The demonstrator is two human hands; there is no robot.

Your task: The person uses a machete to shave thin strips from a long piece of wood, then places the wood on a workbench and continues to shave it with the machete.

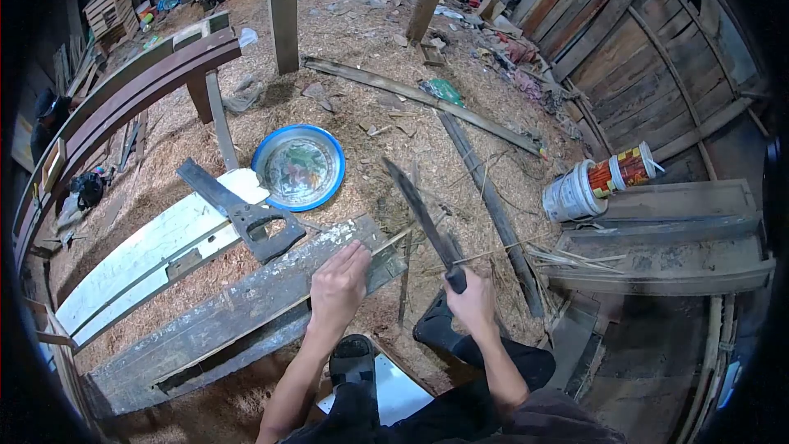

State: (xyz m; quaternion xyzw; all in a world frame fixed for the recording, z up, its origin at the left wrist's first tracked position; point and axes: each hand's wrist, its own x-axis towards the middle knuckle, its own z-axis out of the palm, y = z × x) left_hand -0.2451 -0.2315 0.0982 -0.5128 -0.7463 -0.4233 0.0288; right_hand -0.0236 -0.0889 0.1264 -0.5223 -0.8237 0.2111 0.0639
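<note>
My right hand (474,302) is wrapped round the dark handle of a machete (421,215), whose long blade points up and away to the left. My left hand (339,278) is closed over a thin pale wooden strip (400,236), which sticks out to the right toward the blade. Under that hand lies a worn grey plank (238,300) with flaking paint. A hand saw (238,210) rests just beyond, partly on a white board (148,259). Behind them sits a metal basin with a blue rim (298,133).
Wood shavings (345,173) cover the floor. At right, a white bucket (573,191) and a red container (622,171) lie beside a wooden trough (657,279) with thin strips on its edge. Posts (283,12) and long wooden bars (419,97) stand and lie farther off.
</note>
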